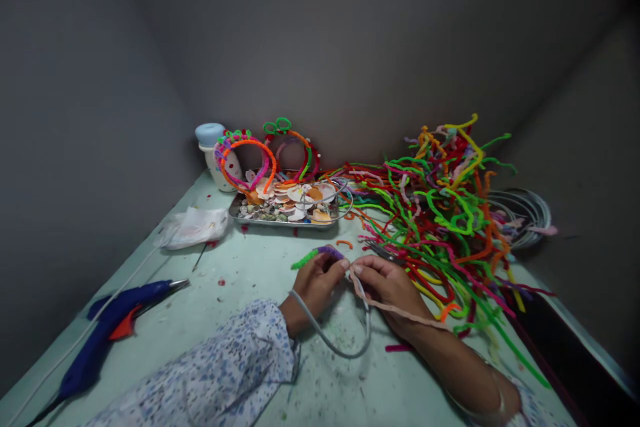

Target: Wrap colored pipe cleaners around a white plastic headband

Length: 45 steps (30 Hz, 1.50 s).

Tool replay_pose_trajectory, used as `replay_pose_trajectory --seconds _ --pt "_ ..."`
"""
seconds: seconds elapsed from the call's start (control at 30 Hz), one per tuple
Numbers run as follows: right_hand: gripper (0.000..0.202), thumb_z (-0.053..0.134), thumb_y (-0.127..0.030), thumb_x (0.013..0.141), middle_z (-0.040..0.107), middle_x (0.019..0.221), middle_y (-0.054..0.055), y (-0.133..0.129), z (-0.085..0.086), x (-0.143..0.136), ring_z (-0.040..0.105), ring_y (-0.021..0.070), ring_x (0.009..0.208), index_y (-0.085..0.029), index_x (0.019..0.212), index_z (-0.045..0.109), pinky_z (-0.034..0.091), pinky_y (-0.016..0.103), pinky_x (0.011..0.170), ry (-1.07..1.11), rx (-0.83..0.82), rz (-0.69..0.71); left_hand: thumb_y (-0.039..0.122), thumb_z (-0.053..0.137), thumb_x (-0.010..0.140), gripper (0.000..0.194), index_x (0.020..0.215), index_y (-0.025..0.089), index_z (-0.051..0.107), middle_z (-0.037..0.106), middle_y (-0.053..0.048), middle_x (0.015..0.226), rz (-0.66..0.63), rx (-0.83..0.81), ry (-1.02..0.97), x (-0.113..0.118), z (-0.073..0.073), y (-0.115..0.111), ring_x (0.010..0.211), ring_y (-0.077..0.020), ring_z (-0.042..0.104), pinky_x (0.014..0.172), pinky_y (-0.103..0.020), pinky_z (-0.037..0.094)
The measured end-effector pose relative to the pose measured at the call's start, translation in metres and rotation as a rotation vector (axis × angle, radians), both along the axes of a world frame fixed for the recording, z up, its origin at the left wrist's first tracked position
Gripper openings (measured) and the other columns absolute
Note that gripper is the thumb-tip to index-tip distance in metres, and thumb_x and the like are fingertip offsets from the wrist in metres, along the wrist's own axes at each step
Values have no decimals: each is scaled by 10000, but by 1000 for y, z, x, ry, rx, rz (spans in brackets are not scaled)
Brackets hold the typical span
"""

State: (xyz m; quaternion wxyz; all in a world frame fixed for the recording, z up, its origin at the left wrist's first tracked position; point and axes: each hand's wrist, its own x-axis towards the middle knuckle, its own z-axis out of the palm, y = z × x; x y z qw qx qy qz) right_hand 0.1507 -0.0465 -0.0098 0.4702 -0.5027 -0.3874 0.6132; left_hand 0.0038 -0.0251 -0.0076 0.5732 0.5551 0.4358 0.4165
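Note:
My left hand [319, 282] is closed in a pinch on a grey wire loop [345, 352], whose curve hangs below my wrists. A green [304, 259] and purple wrapped stretch of fuzzy stem pokes out past the left fingers and seems to belong to the same loop. My right hand [393, 287], its fingertips almost touching the left thumb, pinches a pale pink pipe cleaner [400, 310]. The tail of that pipe cleaner trails back over the right wrist. Where the pink end meets the wire is mostly covered by fingertips.
A heap of coloured pipe cleaners [450, 213] spreads on the right, beside coiled wire [537, 213]. Behind my hands stand a metal tray [285, 221] of shells, wrapped headbands [274, 170] and a lidded jar [213, 137]. A blue glue gun [95, 340] and plastic bag [195, 227] lie left.

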Motion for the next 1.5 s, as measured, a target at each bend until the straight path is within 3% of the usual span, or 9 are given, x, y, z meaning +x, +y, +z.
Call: replay_pose_trajectory --seconds 0.33,0.6,0.93,1.5 --pt "238 706 -379 715 624 575 -8 2 -7 2 502 87 445 -153 762 645 367 197 420 -13 23 40 368 586 793 231 734 144 594 564 3 629 -1 -10 36 -4 -6 0 594 -116 483 571 -231 368" --pt "260 710 -403 685 624 553 -20 0 2 0 500 91 444 -158 737 641 354 201 419 -93 34 18 395 575 804 265 763 134 606 608 -29 669 -20 -9 29 -4 -9 0 619 -140 545 574 -240 401" --pt "256 700 -408 679 601 528 -33 0 1 1 523 106 463 -168 743 641 377 210 440 -188 49 -11 377 605 772 254 721 129 587 570 -3 622 -20 -36 -16 0 -2 -2 575 -122 503 542 -231 386" --pt "183 683 -364 673 595 509 -35 -3 5 -1 536 129 472 -194 716 629 386 230 465 -261 66 -36 397 600 778 263 721 140 587 557 4 625 7 59 40 0 -10 0 568 -117 480 544 -235 372"
